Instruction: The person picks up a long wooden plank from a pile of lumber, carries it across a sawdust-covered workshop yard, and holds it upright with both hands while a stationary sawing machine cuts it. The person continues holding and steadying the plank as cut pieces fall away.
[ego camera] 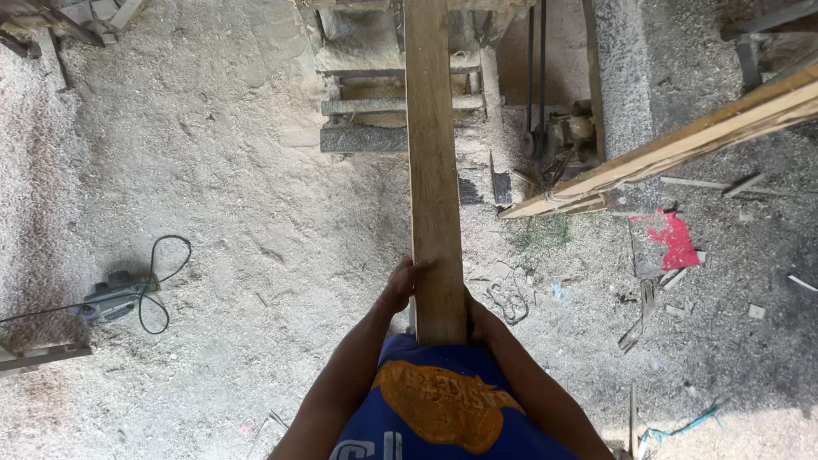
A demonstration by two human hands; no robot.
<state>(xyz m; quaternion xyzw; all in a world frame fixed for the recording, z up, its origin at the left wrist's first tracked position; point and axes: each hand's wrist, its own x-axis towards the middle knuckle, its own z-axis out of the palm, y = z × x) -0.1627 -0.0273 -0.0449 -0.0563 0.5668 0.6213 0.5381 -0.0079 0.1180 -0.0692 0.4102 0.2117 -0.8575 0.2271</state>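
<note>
Gripping a long wooden plank (433, 170) between both hands, left hand (400, 285) and right hand (477, 324).

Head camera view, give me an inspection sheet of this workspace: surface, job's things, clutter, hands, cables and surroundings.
Surface: sawdust-covered ground.
Job's things: long pale wooden plank, running away from the person toward a dusty machine frame.
Clutter: red scrap, wood offcuts.
Hands: left hand grips the plank's left edge; right hand holds its right edge, mostly hidden.
Cables: black cord looping from a grey power tool.
Surroundings: slanted bundle of timber strips at right.
</note>
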